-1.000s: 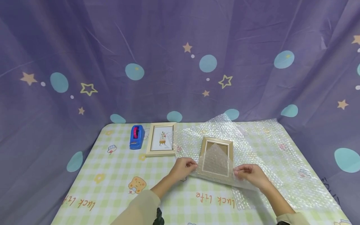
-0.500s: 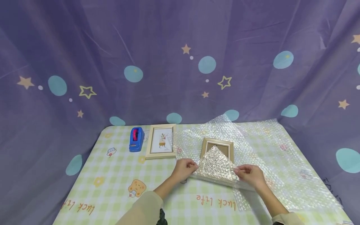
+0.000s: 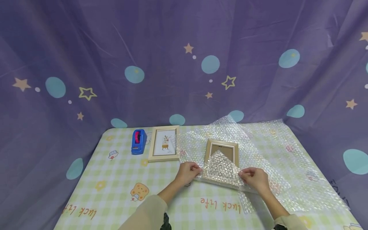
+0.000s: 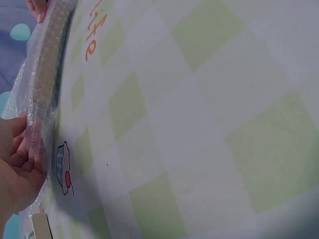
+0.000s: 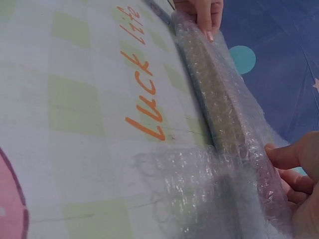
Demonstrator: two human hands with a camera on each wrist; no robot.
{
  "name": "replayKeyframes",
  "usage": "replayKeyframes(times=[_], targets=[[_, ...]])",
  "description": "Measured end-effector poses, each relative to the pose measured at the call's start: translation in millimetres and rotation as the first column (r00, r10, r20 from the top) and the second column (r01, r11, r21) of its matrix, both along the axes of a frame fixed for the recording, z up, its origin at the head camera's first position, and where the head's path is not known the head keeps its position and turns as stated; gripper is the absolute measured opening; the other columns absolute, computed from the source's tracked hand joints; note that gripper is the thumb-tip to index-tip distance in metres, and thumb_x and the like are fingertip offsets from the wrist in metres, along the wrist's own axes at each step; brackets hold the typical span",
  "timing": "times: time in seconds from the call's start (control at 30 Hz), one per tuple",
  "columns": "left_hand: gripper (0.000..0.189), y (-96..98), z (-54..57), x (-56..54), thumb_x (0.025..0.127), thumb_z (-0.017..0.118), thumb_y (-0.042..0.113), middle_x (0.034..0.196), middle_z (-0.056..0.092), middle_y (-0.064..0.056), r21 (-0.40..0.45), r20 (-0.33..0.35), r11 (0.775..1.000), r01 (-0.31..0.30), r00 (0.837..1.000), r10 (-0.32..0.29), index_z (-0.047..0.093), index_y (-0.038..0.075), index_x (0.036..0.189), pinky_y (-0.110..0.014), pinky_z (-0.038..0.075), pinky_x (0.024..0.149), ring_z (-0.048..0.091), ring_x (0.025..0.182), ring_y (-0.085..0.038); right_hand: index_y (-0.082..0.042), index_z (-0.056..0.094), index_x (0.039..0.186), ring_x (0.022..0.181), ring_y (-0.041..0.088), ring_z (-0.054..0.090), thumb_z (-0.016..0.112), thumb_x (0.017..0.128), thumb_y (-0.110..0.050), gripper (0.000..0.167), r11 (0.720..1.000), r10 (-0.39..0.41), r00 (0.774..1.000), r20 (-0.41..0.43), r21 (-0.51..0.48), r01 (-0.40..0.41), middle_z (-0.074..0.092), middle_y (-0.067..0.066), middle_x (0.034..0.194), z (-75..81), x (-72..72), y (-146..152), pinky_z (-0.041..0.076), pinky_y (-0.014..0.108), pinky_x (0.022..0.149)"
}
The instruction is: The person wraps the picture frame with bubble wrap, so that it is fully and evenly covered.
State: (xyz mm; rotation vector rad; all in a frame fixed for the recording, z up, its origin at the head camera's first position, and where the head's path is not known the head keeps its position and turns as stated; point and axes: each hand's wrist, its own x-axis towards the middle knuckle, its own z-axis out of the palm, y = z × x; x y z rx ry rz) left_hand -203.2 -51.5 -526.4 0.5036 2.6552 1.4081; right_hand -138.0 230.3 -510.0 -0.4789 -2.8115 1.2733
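Note:
A gold-edged picture frame [image 3: 228, 152] lies on a sheet of bubble wrap [image 3: 253, 140] in the head view. A pointed flap of the wrap [image 3: 219, 167] is folded up over its near half, leaving the far part bare. At the frame's near left corner my left hand [image 3: 187, 172] pinches the wrap between thumb and fingers. My right hand [image 3: 255, 179] pinches the folded edge at the near right corner. Both wrist views show the wrap [image 4: 36, 99] drawn round the frame's near side, with thumb and fingers of the right hand [image 5: 299, 172] on either side of it.
Left of the wrap lies a second frame [image 3: 151, 150] with a potted-plant picture. A blue tape dispenser [image 3: 139, 143] with a pink core stands beside it. Loose bubble wrap [image 3: 310, 191] spreads over the right of the checked tablecloth [image 3: 115, 179]. A purple curtain [image 3: 161, 38] hangs behind.
The wrap's flap has come down flatter onto the frame, its bubbles now glinting over the near half. Both hands keep their pinch in nearly the same spots.

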Motion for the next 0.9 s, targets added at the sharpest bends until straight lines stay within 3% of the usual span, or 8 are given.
replayKeyframes(times=[0.27, 0.37, 0.5, 0.67, 0.9], targets=[[0.016, 2.7, 3.9, -0.1, 0.087, 0.069, 0.013, 0.083, 0.072, -0.012, -0.027, -0.055, 0.999, 0.047, 0.997, -0.048, 0.069, -0.001, 0.092, -0.014, 0.053, 0.063, 0.066, 0.07, -0.012, 0.003, 0.072, 0.088, 0.054, 0.007, 0.064, 0.074, 0.081, -0.017, 0.021, 0.997, -0.01, 1.0, 0.024, -0.081, 0.012, 0.073, 0.005, 0.069, 3.5, -1.9, 1.1, 0.052, 0.02, 0.051], [0.021, 5.9, 5.2, 0.1, 0.087, 0.068, 0.014, 0.089, 0.072, -0.015, -0.025, -0.054, 0.998, 0.051, 0.997, -0.052, 0.068, -0.004, 0.099, -0.02, 0.056, 0.068, 0.068, 0.078, -0.019, 0.004, 0.071, 0.09, 0.056, 0.008, 0.065, 0.073, 0.081, -0.018, 0.023, 0.996, 0.001, 0.999, 0.044, -0.09, 0.003, 0.073, 0.005, 0.07, 3.2, -1.8, 2.4, 0.052, 0.021, 0.052], [0.039, 13.0, 7.6, -0.3, 0.088, 0.068, 0.023, 0.111, 0.069, -0.017, -0.112, -0.08, 0.992, 0.066, 0.994, -0.075, 0.062, -0.002, 0.117, -0.035, 0.058, 0.087, 0.067, 0.1, -0.028, 0.003, 0.071, 0.09, 0.056, 0.008, 0.064, 0.073, 0.081, -0.019, 0.024, 0.996, 0.003, 0.998, 0.062, -0.087, 0.003, 0.072, 0.003, 0.069, 2.1, -1.8, 3.3, 0.052, 0.022, 0.053], [0.056, 22.1, 12.9, -4.4, 0.091, 0.064, 0.029, 0.141, 0.053, -0.015, -0.254, -0.097, 0.961, 0.111, 0.986, -0.139, 0.048, 0.002, 0.137, -0.043, 0.042, 0.111, 0.051, 0.13, -0.032, 0.004, 0.071, 0.09, 0.055, 0.007, 0.063, 0.074, 0.08, -0.018, 0.024, 0.995, 0.0, 0.998, 0.061, -0.101, 0.006, 0.072, 0.002, 0.068, 0.0, -3.3, 2.2, 0.052, 0.021, 0.053], [0.058, 28.0, 16.5, -8.7, 0.094, 0.06, 0.028, 0.15, 0.044, -0.013, -0.418, -0.126, 0.895, 0.158, 0.965, -0.229, 0.042, 0.002, 0.142, -0.044, 0.036, 0.116, 0.042, 0.139, -0.031, 0.005, 0.07, 0.09, 0.055, 0.007, 0.064, 0.074, 0.08, -0.017, 0.024, 0.992, 0.012, 0.998, 0.061, -0.129, -0.004, 0.071, 0.002, 0.068, -0.9, -4.5, 2.3, 0.053, 0.021, 0.053]])
